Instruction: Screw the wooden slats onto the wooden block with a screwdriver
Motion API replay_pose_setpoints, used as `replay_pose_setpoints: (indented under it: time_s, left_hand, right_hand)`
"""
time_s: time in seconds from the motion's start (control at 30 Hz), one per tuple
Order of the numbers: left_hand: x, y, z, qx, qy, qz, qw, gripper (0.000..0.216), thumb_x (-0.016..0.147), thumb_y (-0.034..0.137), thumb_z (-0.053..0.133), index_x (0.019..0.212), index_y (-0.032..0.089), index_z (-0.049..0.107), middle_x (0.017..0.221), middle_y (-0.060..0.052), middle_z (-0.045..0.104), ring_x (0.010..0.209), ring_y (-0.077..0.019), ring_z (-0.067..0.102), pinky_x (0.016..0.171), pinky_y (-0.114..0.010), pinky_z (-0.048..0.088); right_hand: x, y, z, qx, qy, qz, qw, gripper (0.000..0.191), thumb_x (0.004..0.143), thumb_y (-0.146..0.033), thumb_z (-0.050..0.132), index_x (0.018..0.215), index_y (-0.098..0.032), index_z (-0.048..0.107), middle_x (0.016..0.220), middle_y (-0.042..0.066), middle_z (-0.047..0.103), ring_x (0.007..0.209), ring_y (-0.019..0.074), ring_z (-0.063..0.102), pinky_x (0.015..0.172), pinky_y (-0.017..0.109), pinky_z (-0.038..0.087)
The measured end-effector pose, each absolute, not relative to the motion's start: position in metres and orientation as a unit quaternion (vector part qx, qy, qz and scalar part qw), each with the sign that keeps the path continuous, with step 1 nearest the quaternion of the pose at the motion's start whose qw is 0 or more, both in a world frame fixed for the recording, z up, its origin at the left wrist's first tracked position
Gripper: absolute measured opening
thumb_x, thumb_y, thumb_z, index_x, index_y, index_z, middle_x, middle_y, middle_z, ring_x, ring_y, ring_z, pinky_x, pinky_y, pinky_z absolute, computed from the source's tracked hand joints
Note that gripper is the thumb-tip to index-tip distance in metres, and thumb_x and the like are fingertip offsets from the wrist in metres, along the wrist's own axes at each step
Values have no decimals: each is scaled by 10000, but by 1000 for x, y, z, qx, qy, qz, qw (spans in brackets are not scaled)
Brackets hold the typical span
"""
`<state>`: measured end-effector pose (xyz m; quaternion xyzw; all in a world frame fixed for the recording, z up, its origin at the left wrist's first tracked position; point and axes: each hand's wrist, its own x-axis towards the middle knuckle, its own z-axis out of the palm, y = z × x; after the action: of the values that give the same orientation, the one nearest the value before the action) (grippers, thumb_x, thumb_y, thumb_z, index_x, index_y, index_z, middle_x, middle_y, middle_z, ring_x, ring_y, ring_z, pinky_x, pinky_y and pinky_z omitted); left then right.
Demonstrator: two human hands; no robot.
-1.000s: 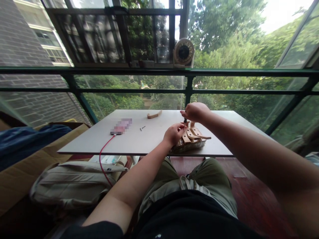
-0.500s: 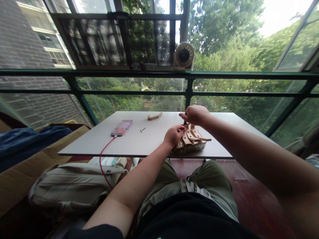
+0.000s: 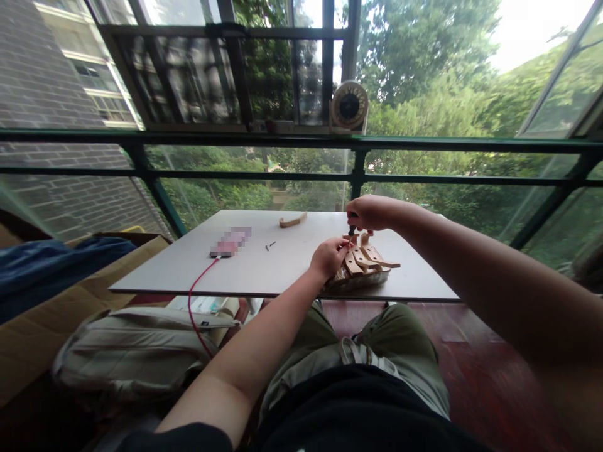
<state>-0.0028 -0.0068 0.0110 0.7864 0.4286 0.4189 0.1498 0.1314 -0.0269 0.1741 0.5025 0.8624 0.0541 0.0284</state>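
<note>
Remotely I watch the right hand (image 3: 369, 213), grip tight round an upright tool (image 3: 352, 230), at the far end of the wooden pieces (image 3: 363, 258) on the table (image 3: 264, 273); the left hand's (image 3: 328, 257) grip I cannot tell

- Daylight enters through a metal-framed window (image 3: 183, 30) at upper left, while the sky (image 3: 522, 31) shows nearly white at upper right.
- Leafy green trees (image 3: 433, 81) fill the view from center to right.
- A gray brick wall (image 3: 42, 81) rises outside at far left, beside a pale building (image 3: 89, 63).
- A dark green railing (image 3: 424, 144) spans the frame.
- A white table (image 3: 254, 270) stands at center; reddish flooring (image 3: 471, 370) shows at lower right.
</note>
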Motion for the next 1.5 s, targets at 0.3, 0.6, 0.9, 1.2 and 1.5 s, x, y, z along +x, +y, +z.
replay_pose_setpoints:
  time_s: [0.3,0.6,0.9,1.2,1.5]
  left_hand:
    - [-3,-9,11,793,427,412,136,220,879,295,513,944,207,704,1014,-37,712,916,-168,641,879,-278,489]
    - [-1,-8,11,796,423,411,136,214,878,249,499,918,204,704,999,-27,714,924,-161,639,889,-267,482]
    - [-3,-10,14,798,426,402,142,239,886,215,474,906,210,712,1014,-20,712,952,-154,639,916,-264,481]
    - [-3,-7,11,802,418,403,137,241,887,244,476,911,212,714,1011,-27,707,954,-157,634,912,-264,479]
    - [-2,-5,9,802,421,401,135,238,883,268,488,920,222,718,1036,-21,704,948,-159,632,885,-259,486]
  right_hand:
    - [121,-27,172,565,822,57,34,435,895,-453,452,758,-142,723,579,73,685,512,168,616,573,280,446]
    - [127,-11,159,581,809,83,7,641,856,-665,357,750,-147,720,554,102,660,514,194,605,554,302,440]
    - [143,-24,169,470,879,83,-2,384,795,-226,561,1176,-237,612,964,46,699,740,159,602,619,246,390]
    - [138,-22,180,497,865,30,65,227,852,-240,493,835,-153,702,671,35,700,541,122,596,568,246,414]
    - [133,-15,168,543,831,116,33,602,868,-613,381,896,-113,716,852,184,702,773,278,647,650,353,451]
